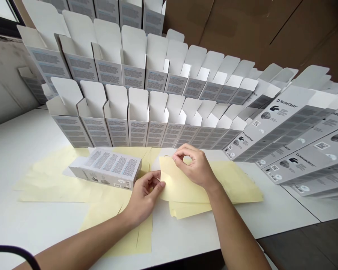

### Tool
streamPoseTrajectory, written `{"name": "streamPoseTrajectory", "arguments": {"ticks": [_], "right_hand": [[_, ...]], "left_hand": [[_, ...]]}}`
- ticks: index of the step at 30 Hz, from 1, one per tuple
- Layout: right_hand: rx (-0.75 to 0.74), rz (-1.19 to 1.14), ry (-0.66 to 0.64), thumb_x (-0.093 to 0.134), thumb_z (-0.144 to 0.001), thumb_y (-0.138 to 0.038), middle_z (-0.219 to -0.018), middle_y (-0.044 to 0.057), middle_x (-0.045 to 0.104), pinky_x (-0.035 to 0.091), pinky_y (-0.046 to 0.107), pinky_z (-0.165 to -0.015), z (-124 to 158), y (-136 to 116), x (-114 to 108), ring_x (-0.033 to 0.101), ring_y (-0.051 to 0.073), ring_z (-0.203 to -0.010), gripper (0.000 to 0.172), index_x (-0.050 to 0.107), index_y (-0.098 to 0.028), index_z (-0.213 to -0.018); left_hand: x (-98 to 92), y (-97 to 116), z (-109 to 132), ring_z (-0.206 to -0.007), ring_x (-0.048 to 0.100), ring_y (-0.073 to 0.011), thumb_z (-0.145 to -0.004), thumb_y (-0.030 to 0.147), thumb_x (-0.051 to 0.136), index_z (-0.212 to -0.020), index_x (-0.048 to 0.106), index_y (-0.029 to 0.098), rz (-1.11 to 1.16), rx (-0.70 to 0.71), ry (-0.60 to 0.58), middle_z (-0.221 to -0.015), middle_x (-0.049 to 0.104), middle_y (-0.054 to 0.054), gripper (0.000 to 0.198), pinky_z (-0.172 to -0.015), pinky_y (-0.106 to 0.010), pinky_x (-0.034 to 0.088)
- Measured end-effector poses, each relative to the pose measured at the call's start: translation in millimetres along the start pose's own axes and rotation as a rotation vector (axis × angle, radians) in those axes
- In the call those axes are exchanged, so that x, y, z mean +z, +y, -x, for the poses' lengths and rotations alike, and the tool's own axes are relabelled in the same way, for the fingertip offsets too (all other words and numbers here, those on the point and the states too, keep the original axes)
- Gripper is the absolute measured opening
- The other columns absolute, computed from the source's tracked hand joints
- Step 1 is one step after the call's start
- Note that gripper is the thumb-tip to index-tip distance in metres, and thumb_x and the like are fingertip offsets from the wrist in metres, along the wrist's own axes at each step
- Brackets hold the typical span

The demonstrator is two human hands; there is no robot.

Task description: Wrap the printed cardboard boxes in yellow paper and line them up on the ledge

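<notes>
My left hand point(145, 197) pinches the left edge of a pale yellow sheet point(183, 183) between thumb and fingers, lifting that edge. At the sheet's upper left corner, my right hand point(193, 165) has its thumb and index finger pressed together. A small clear piece with a faint curved edge point(166, 156) shows at those fingertips; its exact kind is too faint to tell. More yellow sheets point(186, 210) lie under the held one. Just left of my left hand, a grey printed carton point(109, 167) lies on its side, its printed panel facing up.
Rows of upright cartons point(116, 131) with raised white flaps stand along the back. Stacked SilverCrest cartons point(273, 116) lean at the right. Yellow sheets point(53, 189) cover part of the white table point(11, 150). A black cable point(14, 248) curves at the lower left.
</notes>
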State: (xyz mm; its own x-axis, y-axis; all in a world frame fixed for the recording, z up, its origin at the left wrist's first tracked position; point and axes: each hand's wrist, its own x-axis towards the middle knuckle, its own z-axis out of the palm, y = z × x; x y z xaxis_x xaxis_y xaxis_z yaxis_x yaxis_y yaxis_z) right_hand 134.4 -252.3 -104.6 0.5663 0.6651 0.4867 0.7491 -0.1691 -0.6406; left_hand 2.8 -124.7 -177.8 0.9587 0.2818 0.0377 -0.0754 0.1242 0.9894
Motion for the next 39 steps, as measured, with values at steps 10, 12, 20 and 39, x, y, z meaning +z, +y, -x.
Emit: {"name": "streamPoseTrajectory", "arguments": {"ticks": [10,12,20,39], "right_hand": [[-0.008,0.003,0.078,0.058,-0.086,-0.022,-0.079,0.004,0.059,0.044,0.026,-0.062,-2,9,-1,0.056,0.014,-0.071,0.015,0.06,-0.017,-0.071],[-0.012,0.007,0.078,0.058,-0.085,-0.022,-0.078,0.003,0.058,0.044,0.027,-0.063,-3,10,0,0.056,0.014,-0.07,0.015,0.06,-0.017,-0.071],[-0.067,0.074,0.09,0.055,-0.086,-0.02,-0.076,0.004,0.057,0.039,0.023,-0.052,-2,10,4,0.052,0.012,-0.066,0.017,0.058,-0.017,-0.07],[-0.445,0.355,-0.002,0.048,-0.091,-0.013,-0.078,0.005,0.058,0.044,0.027,-0.063,-22,-34,39,0.053,0.012,-0.067,0.017,0.057,-0.017,-0.078]], "left_hand": [[9.7,14,11,-0.056,0.038,-0.0091,-0.09,0.022,0.053,-0.112,0.054,0.02,-0.324,0.408,0.097,-0.067,0.038,0.004,0.022,-0.049,-0.021,0.034],[6.1,24,15,-0.057,0.042,-0.0098,-0.089,0.015,0.051,-0.102,0.057,0.019,-0.443,0.574,0.005,-0.065,0.042,0.002,0.014,-0.05,-0.022,0.036],[-61.8,40,13,-0.078,0.059,-0.0228,-0.073,0.014,0.066,-0.103,0.057,0.018,-1.295,1.225,0.147,-0.082,0.066,-0.008,0.031,-0.07,-0.036,0.041],[-79.4,17,6,-0.113,0.058,-0.032,-0.083,0.04,0.058,-0.123,0.056,0.013,-1.381,0.808,0.422,-0.123,0.063,-0.015,0.048,-0.108,-0.053,0.023]]}}
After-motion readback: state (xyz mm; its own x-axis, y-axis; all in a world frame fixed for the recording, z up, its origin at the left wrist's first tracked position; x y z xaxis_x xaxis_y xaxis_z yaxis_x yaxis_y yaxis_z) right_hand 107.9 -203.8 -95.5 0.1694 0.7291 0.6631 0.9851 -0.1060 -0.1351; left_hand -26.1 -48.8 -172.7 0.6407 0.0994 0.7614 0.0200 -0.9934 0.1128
